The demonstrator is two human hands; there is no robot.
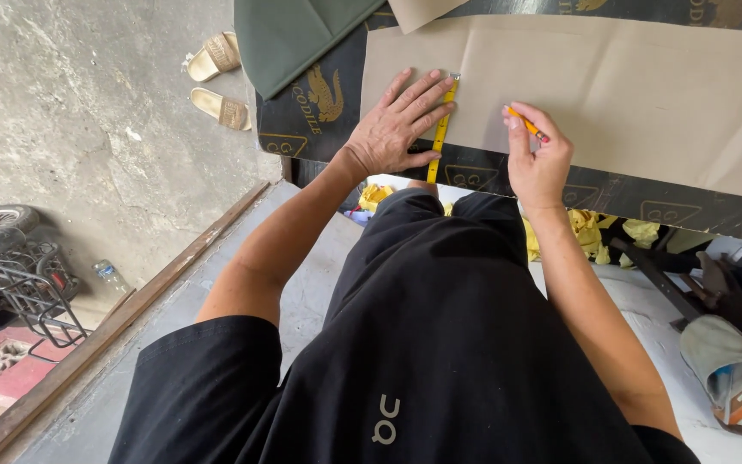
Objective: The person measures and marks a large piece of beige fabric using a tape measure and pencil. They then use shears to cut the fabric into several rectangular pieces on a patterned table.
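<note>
Your left hand [392, 129] lies spread flat, pinning the yellow measuring tape [441, 129] across the beige paper sheet [629, 94] on the dark bench [319, 129], while your right hand [538, 159] pinches an orange pencil [527, 124] poised at the sheet, no mark visible yet.

One head-worn camera is looking steeply down over the person's chest and forearms, facing the near edge of the worktop [319, 137], sitting close above it and also catching the concrete floor [88, 112] at the left.
</note>
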